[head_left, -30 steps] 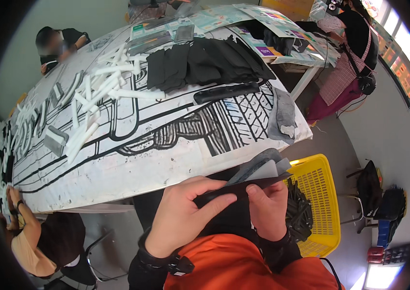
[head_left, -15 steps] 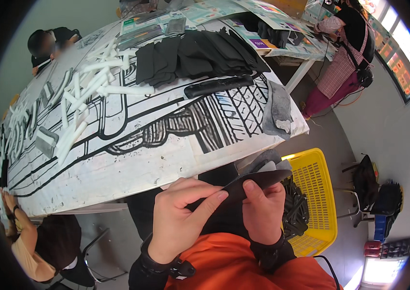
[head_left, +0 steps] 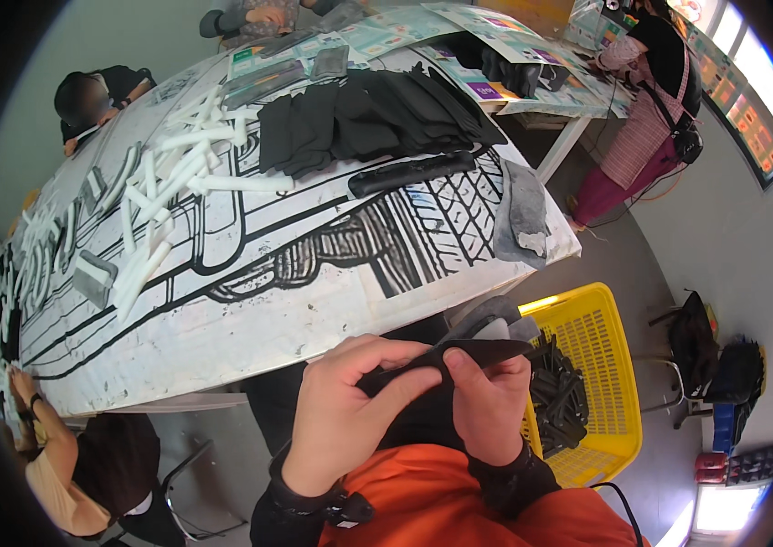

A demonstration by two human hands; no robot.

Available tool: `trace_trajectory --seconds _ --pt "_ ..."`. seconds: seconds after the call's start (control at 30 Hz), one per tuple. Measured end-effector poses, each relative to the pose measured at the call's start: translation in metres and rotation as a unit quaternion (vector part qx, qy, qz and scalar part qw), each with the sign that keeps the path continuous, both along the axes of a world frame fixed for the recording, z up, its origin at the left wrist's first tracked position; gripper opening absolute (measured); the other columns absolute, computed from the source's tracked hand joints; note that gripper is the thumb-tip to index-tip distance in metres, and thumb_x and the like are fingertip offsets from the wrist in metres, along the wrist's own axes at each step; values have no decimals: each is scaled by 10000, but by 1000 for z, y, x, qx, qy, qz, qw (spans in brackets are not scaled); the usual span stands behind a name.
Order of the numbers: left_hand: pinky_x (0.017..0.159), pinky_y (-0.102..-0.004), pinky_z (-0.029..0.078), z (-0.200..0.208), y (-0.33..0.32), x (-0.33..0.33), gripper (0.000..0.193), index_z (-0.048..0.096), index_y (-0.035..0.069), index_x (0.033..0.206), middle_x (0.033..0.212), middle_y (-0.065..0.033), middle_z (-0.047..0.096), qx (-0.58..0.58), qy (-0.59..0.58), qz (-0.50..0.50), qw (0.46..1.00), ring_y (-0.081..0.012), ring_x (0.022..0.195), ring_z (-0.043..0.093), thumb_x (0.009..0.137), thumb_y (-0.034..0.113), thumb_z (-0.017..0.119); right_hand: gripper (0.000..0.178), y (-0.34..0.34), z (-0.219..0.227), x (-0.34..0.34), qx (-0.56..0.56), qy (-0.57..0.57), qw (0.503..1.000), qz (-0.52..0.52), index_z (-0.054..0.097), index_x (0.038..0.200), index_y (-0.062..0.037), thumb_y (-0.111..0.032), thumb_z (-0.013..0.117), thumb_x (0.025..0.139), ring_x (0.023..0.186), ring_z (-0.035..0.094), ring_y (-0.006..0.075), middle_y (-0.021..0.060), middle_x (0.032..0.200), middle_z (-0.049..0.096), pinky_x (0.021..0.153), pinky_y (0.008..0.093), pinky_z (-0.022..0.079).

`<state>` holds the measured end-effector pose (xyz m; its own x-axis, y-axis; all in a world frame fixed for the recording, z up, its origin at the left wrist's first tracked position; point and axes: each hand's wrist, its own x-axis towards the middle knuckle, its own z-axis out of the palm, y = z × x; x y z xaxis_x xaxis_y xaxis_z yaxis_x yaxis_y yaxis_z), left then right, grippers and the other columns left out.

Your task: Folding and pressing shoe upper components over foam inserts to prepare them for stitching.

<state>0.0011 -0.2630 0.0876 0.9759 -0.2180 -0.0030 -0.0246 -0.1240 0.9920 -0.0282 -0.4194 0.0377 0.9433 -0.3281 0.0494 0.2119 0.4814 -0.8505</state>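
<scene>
Low in front of the table's near edge, a flat black flexible piece (head_left: 500, 350) is pinched between both hands. My left hand (head_left: 341, 406) grips its left end, thumb along the near side and fingers behind. My right hand (head_left: 489, 406) is closed on its middle, the thumb laid over the top. The piece looks bent lengthwise, and its tip points out to the right. Just beyond it show a small white piece (head_left: 494, 329) and grey cloth (head_left: 482, 314); whether my fingers also hold these I cannot make out.
Right of my hands stands a yellow basket (head_left: 607, 374) holding several narrow black pieces (head_left: 558, 392). On the white table (head_left: 259, 342) lie overlapping black sheets (head_left: 377, 114), white rolls (head_left: 181, 173), a black rolled piece (head_left: 412, 171) and grey cloth (head_left: 525, 214). People (head_left: 99, 456) work around it.
The black piece now shows a narrower face, seen more edge-on. My left thumb has moved from its upper edge down along the near side. My right hand has shifted slightly left.
</scene>
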Motion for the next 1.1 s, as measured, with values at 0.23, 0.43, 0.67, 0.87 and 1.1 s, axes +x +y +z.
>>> trace_trajectory --seconds 0.23,0.43,0.67,0.87,1.1 --pt "812 -255 487 5 12 3 223 793 11 1060 956 -76 741 91 -25 -26 995 -133 852 652 841 20 834 339 -25 10 4 -11 -24 998 54 713 1197 44 103 761 867 1065 701 179 106 1162 749 978 318 547" --pt "790 -260 510 3 -3 1 186 799 0 1019 938 -80 741 31 -56 -7 998 -145 847 677 839 22 840 314 -25 10 0 -20 -25 998 58 715 1193 49 91 753 885 1087 705 200 140 1172 749 1000 334 549" --pt "781 -262 515 -4 -6 2 139 802 -6 981 933 -77 738 22 -54 2 998 -149 857 680 845 3 832 239 -21 9 -2 45 -3 999 25 726 1161 44 61 744 923 1066 707 198 151 1152 754 990 333 551" --pt "768 -256 508 -9 -7 1 116 802 -6 961 921 -67 727 10 -57 5 998 -144 841 670 849 -1 831 216 -18 9 -1 50 0 999 14 728 1154 41 48 739 939 1041 706 190 147 1143 754 964 323 550" --pt "773 -255 506 -11 -6 0 107 797 -12 960 922 -65 723 -3 -62 -6 998 -137 852 664 856 -17 819 174 -17 13 -3 35 10 999 16 734 1126 42 35 733 952 993 690 152 116 1115 757 928 299 545"
